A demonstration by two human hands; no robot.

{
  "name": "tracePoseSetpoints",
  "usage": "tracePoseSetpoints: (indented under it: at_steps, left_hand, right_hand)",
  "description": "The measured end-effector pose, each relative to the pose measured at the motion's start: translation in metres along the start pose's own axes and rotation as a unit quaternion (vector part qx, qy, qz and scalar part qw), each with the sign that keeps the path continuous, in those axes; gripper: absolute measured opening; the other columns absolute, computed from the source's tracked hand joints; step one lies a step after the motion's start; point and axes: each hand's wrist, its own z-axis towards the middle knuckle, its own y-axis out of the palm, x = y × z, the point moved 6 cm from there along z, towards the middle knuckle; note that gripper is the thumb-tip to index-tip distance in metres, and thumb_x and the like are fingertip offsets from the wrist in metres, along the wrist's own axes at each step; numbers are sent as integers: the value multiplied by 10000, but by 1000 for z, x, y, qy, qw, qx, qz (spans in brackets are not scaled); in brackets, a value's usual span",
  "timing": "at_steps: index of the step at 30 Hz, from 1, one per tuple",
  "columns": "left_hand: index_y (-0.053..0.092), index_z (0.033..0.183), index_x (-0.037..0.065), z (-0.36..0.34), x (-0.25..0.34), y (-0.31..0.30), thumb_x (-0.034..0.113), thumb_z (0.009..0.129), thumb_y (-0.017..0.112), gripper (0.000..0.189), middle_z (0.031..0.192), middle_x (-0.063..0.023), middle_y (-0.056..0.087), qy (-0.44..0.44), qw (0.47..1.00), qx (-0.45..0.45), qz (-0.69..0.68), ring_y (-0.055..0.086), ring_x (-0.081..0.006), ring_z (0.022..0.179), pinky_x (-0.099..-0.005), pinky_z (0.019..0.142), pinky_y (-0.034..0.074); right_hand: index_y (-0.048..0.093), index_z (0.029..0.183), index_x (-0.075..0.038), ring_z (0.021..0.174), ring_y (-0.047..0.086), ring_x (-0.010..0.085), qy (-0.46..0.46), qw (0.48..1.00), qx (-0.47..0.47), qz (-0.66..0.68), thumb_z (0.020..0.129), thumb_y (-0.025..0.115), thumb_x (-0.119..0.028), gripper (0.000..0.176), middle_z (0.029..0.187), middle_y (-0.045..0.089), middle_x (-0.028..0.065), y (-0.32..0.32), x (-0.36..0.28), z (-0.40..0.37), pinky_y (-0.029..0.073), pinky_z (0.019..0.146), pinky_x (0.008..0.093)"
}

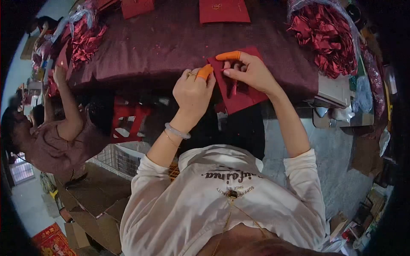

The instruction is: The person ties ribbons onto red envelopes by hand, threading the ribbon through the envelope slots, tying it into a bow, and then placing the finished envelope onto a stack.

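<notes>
A folded red paper piece [245,100], like a card or envelope, is held over the near edge of the table, tilted toward me. My left hand [193,91], with an orange finger cot on its index finger, pinches the left edge near the upper corner. Over the upper part of the paper, my right hand [252,74] curls with thumb and fingers close together; another orange cot covers its index finger. Some small red bit shows between that thumb and the fingers, too small to name. A dark fold or opening shows in the middle of the paper.
A dark red cloth covers the table [149,47]. A red envelope with gold marks [224,12] lies at the far side. Plastic-wrapped shiny red strips [324,38] are heaped at the right. Another person [60,141] works at the left, near cardboard boxes [98,200] and a red stool [128,123].
</notes>
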Motion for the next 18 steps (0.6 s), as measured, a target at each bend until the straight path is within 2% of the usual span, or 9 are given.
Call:
tracePoseSetpoints:
  at_steps: [4, 6, 7, 8, 10, 12, 15, 17, 18]
  left_hand:
    - [648, 842, 47, -7, -2, -1, 86, 692, 710, 167, 764, -84, 630, 2, 999, 9, -31, 600, -249, 671, -300, 578, 491]
    - [651, 874, 29, -13, -20, 9, 92, 724, 702, 170, 747, -90, 627, -214, 961, -63, -165, 601, -223, 655, -277, 580, 478]
    - [656, 896, 16, -24, -32, 24, 124, 781, 681, 160, 721, -69, 629, -319, 884, -76, -333, 583, -143, 631, -243, 552, 434]
    - [656, 896, 16, -19, -33, 20, 124, 781, 681, 160, 721, -69, 629, -320, 883, -77, -335, 583, -143, 631, -243, 552, 434]
    - [661, 907, 13, -27, -37, 29, 161, 821, 661, 172, 713, -31, 627, -514, 680, -178, -493, 553, -70, 627, -215, 529, 394]
    - [663, 935, 15, -27, -44, 34, 189, 837, 648, 201, 714, -13, 620, -505, 672, -177, -512, 534, -42, 623, -189, 504, 348]
    - [648, 975, -6, -26, -45, 35, 113, 815, 667, 201, 763, -37, 637, -487, 688, -220, -491, 562, -65, 659, -181, 559, 416]
    - [624, 1014, -31, -26, -44, 36, 6, 776, 681, 248, 829, -67, 648, -506, 663, -156, -530, 594, -94, 724, -205, 661, 487]
    - [607, 1016, -45, -25, -45, 35, -69, 741, 683, 286, 884, -88, 650, -501, 674, -157, -519, 613, -119, 784, -231, 748, 510]
  right_hand:
    - [612, 1153, -74, 672, 472, 22, 17, 1000, -4, -26, 797, 667, -109, 361, 819, 583, -47, 4, 1, 2, 392, 604, 176]
    - [610, 1157, -67, 676, 456, 10, 21, 999, -2, -27, 802, 671, -123, 364, 828, 572, -64, 4, 1, 3, 360, 601, 160]
    - [611, 1156, -69, 685, 464, 8, 20, 1000, -4, -8, 804, 669, -121, 360, 829, 573, -65, 4, 0, 2, 360, 607, 160]
    - [611, 1154, -71, 693, 472, 7, 21, 1000, -6, 12, 805, 666, -118, 356, 830, 574, -65, 4, -2, 1, 361, 613, 161]
    - [610, 1156, -74, 694, 472, 6, 23, 1000, -5, 16, 805, 665, -115, 358, 833, 575, -65, 5, -4, -1, 360, 617, 161]
    - [609, 1158, -77, 695, 472, 6, 22, 1000, -6, 21, 805, 664, -112, 359, 837, 576, -65, 6, -5, 0, 360, 621, 160]
    - [607, 1159, -76, 695, 473, 5, 18, 1000, -5, 9, 807, 658, -103, 356, 838, 574, -65, 5, -3, 1, 359, 618, 156]
    - [608, 1153, -72, 693, 473, 5, 37, 999, -16, 32, 809, 653, -96, 347, 838, 572, -62, 4, 0, 2, 363, 615, 154]
    - [608, 1153, -72, 693, 473, 5, 37, 999, -17, 30, 809, 653, -96, 347, 838, 572, -62, 4, 0, 2, 363, 615, 154]
